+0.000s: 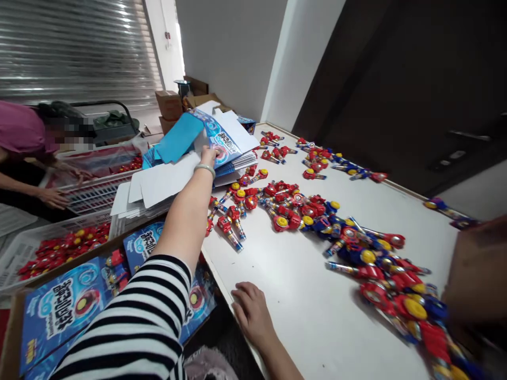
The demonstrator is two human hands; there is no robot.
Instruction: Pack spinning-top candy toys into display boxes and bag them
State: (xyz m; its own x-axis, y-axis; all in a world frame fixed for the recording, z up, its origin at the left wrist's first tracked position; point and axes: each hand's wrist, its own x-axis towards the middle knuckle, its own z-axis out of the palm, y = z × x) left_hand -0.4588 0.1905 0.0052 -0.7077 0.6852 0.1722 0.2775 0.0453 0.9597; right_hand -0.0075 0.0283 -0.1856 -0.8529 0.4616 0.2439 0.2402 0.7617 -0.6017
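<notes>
My left hand [208, 156] reaches far forward and grips the edge of a blue printed card [222, 138] on a stack of cards [166, 179] at the table's left side; a pale bangle circles its wrist. My right hand [250, 309] lies flat, fingers spread, on the white table [301, 295] near its front edge, holding nothing. Several red, blue and yellow toys [293, 211] are scattered over the table beyond it.
A cardboard box [11, 338] with packed blue toy cards [65, 303] sits at lower left. White baskets [24, 248] hold red toys. Another person's hands [55, 198] work at the left. Brown cartons [169, 104] stand at the back. A brown box [479, 274] is at right.
</notes>
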